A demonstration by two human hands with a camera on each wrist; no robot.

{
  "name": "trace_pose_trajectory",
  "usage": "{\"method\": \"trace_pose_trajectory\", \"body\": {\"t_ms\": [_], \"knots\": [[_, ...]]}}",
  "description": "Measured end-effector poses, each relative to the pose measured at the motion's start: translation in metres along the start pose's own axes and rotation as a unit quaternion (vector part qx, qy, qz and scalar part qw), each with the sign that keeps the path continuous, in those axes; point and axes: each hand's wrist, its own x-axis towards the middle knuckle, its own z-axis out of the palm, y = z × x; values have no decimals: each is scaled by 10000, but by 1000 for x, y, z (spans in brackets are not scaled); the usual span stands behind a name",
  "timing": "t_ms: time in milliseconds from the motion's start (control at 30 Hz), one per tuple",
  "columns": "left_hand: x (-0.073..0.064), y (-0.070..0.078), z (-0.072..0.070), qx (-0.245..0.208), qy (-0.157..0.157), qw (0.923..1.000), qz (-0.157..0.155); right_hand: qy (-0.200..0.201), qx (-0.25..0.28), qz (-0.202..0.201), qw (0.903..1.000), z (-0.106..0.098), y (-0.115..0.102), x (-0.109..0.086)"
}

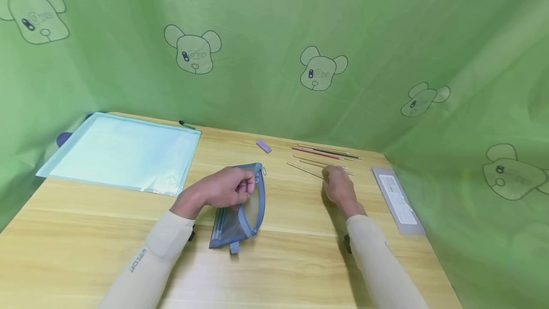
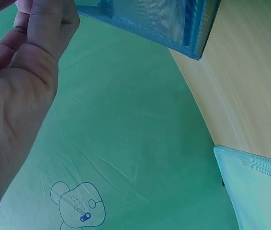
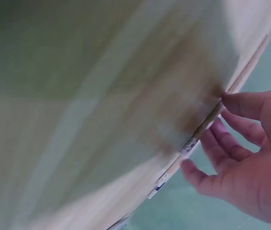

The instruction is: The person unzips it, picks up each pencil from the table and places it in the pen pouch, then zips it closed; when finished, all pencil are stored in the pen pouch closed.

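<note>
My left hand [image 1: 229, 187] grips the upper edge of a blue-grey mesh pencil pouch [image 1: 229, 229], whose zip gapes wide toward the right. In the left wrist view the pouch [image 2: 159, 21] hangs beside the curled fingers. Over at the right, my right hand [image 1: 339, 186] reaches down to the table and pinches a wooden pencil [image 1: 304, 169] between thumb and fingers. The right wrist view has this pencil [image 3: 203, 127] lying low along the tabletop at the fingertips. Just beyond lie several more pencils, among them a red one [image 1: 317, 153] and a black one [image 1: 336, 153].
A purple eraser [image 1: 263, 146] lies behind the pouch. To the left is a large teal zip folder [image 1: 124, 154], with a green marker [image 1: 187, 125] at its back corner. A grey flat pack [image 1: 398, 199] lies along the right edge. Green curtain [image 1: 257, 27] surrounds the table.
</note>
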Motion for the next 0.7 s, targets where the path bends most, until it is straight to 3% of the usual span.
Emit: {"method": "trace_pose_trajectory", "body": {"t_ms": [300, 433, 700], "knots": [[1, 0, 0, 78, -12, 10000, 44, -597, 490, -122, 9969, -7, -14, -29], [0, 0, 0, 59, -7, 10000, 31, -692, 593, -270, 9955, -3, -20, -38], [0, 1, 2, -7, -12, 10000, 12, -869, 1290, -390, 9871, 9, -38, -44]]}}
